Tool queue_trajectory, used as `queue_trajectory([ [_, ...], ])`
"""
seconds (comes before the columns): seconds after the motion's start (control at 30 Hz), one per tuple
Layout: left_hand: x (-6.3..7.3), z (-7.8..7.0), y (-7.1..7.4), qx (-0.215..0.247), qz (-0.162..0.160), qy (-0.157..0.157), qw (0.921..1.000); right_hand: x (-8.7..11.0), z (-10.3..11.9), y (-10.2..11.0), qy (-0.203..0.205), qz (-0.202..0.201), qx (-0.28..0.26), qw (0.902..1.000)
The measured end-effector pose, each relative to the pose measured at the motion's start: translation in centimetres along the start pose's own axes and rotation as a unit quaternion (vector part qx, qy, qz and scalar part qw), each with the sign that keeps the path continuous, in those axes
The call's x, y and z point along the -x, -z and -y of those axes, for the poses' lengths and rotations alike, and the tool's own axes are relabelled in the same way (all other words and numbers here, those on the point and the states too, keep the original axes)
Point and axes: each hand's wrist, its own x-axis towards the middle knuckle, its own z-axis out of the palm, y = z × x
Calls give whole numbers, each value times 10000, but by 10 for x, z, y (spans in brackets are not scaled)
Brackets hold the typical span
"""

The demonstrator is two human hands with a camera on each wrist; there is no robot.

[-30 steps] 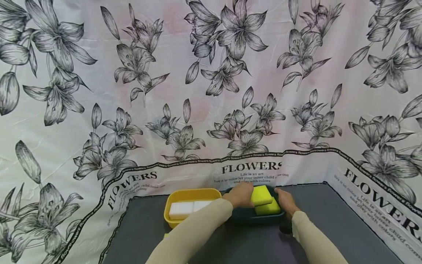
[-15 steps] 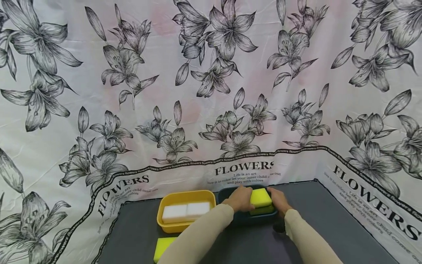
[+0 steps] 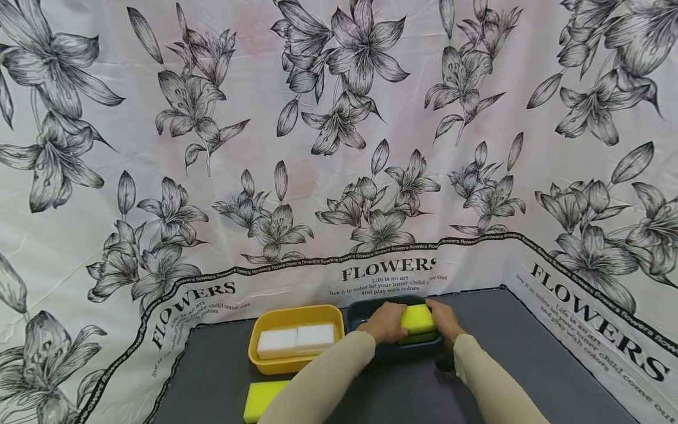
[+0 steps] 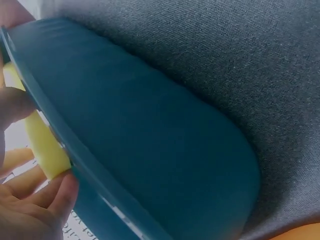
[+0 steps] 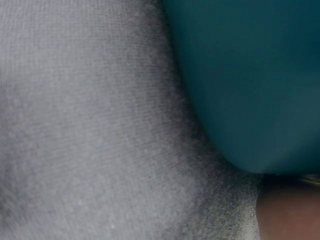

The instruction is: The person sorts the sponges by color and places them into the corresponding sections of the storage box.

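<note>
In the head view my left hand (image 3: 384, 323) reaches into a dark teal bin (image 3: 392, 355) and pinches a yellow sponge (image 3: 416, 318). Another yellow sponge (image 3: 418, 338) lies beneath it in the bin's right part. The left wrist view shows my left thumb and fingers (image 4: 37, 195) on the held sponge (image 4: 47, 145), just over the rim. My right hand (image 3: 445, 321) grips the bin's right end, beside the sponge, its fingertips over the rim. Only a blurred bit of that hand (image 5: 290, 215) shows in the right wrist view, under the bin's wall (image 5: 260, 85).
Left of the teal bin stands a yellow bin (image 3: 258, 360) with two white sponges (image 3: 296, 340) side by side. A loose yellow sponge (image 3: 265, 399) lies on the grey tabletop (image 3: 201, 371), partly behind the left sleeve. A flower-print curtain (image 3: 339, 194) closes off the back and sides.
The upper yellow sponge has come down and lines up over the lower one. My right hand has closed in beside it. The head view has shifted, so more of the loose yellow sponge shows.
</note>
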Motion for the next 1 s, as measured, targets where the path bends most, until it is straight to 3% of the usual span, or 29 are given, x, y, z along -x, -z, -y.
queue_trajectory([
  [0.27,47,-20,48,104,-100,-18,9999,4,5,-3,68,46,100,9999],
  [0.67,72,-10,84,-202,7,-93,9998,10,10,5,-2,192,128,9997],
  [1.0,101,-6,110,-400,559,-57,9976,17,7,1,9,254,234,9994],
])
